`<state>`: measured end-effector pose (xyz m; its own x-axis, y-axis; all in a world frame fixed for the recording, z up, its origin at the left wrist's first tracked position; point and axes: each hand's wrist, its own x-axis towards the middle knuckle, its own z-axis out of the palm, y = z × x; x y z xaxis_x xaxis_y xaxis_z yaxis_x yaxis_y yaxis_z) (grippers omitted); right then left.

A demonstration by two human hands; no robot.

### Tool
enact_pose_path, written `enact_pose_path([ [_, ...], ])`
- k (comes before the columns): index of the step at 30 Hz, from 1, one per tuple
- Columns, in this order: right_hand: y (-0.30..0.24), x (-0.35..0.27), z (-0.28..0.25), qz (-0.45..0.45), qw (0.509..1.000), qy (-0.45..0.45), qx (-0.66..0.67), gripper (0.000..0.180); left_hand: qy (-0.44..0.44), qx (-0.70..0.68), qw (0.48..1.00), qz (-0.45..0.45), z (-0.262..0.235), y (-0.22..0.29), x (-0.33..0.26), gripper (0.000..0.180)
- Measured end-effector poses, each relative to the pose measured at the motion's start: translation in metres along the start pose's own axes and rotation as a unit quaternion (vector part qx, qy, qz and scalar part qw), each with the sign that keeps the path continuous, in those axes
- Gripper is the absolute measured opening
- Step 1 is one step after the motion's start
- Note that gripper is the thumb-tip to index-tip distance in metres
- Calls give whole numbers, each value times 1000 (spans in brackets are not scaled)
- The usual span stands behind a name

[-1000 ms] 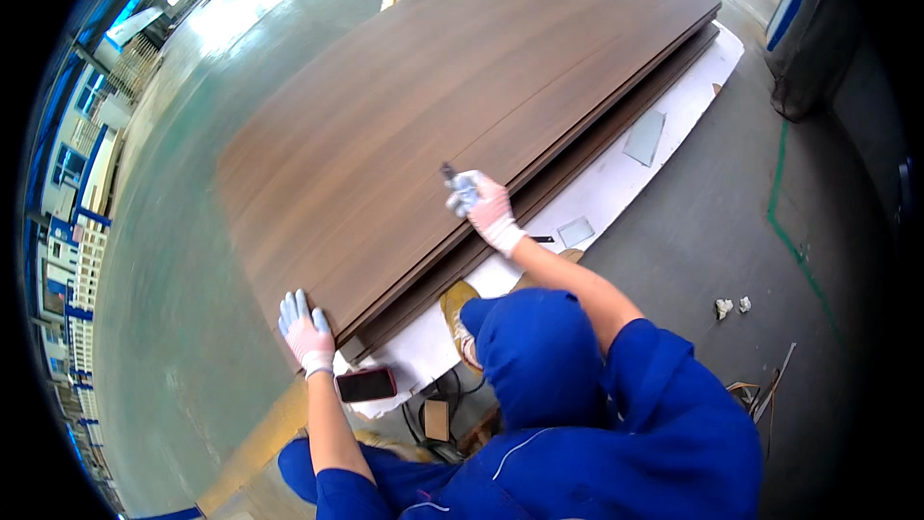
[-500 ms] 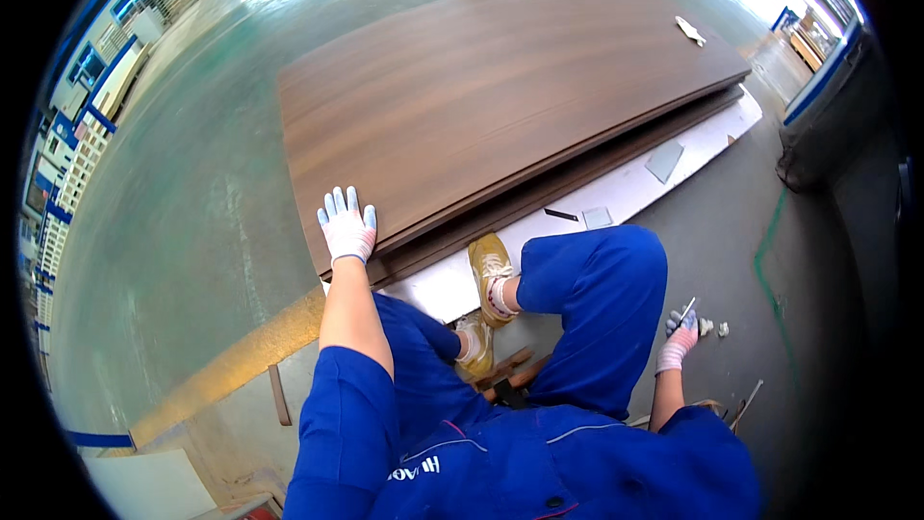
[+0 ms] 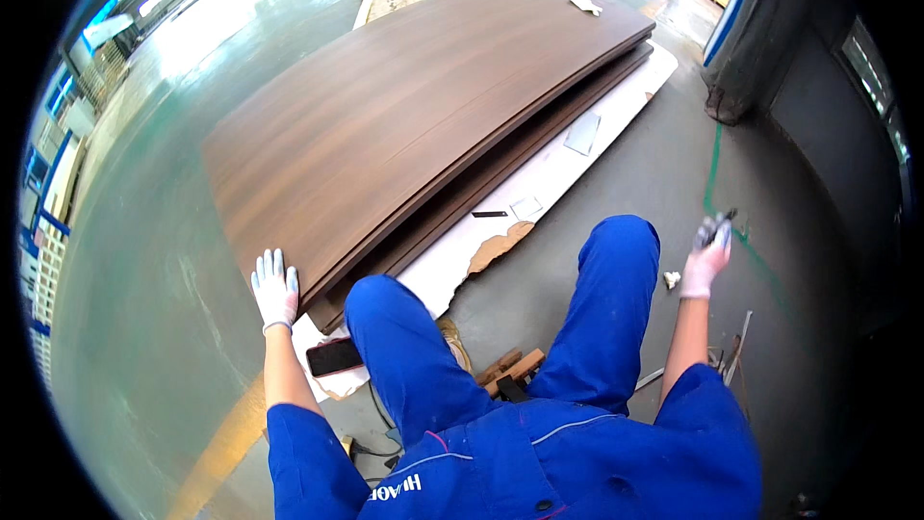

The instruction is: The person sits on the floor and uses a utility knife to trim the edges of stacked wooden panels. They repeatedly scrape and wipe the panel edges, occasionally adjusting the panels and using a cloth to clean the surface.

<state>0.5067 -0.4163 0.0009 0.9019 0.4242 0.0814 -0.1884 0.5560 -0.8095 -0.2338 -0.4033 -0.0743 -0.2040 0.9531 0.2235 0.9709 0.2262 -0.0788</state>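
Note:
My left hand (image 3: 276,291), in a white glove with bluish fingertips, lies open at the near left corner of a dark brown wood-grain panel (image 3: 423,106). The panel is the top of a low stack, with a dark gap under its right long edge. Out to the right, my right hand (image 3: 709,255), also gloved, is held above the grey floor, with fingers closed. A small slim tool (image 3: 731,215) pokes out of its top; motion blurs it and its kind is unclear. No contact shows between this hand and the stack.
A white sheet (image 3: 621,106) under the stack carries glass-like plates (image 3: 582,133) and a black strip (image 3: 489,214). Torn brown paper (image 3: 500,247) edges it. A phone (image 3: 333,357) lies by my left knee, white scraps (image 3: 671,279) near my right. A dark covered bulk (image 3: 741,67) stands right.
My view has turned to the right. The right hand has risen forward from beside the floor scraps, the tool still in it. My feet have drawn back; the left hand stays at the panel's corner.

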Motion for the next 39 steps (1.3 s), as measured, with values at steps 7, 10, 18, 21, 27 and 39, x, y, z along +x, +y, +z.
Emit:
enact_pose_path([
  [7, 64, 19, 118, 66, 984, -139, 86, 26, 15, -49, 999, -19, 19, -7, 9, 46],
  [10, 114, 13, 146, 144, 976, -148, 71, 27, 58, -125, 986, -92, 33, -37, 4, 44],
  [18, 134, 73, 133, 215, 955, -184, -85, 24, 31, -94, 988, -116, 41, -19, 15, 45],
  [21, 162, 123, 127, 316, 937, -124, -85, 20, 18, -76, 985, -156, 32, -16, 11, 46],
  [27, 214, 187, 153, 258, 931, -192, -175, 27, 79, -215, 960, -159, 42, 19, 25, 55],
  [39, 297, 262, 189, 277, 913, -237, -182, 26, 42, -6, 996, -82, 21, 280, 161, 50],
])
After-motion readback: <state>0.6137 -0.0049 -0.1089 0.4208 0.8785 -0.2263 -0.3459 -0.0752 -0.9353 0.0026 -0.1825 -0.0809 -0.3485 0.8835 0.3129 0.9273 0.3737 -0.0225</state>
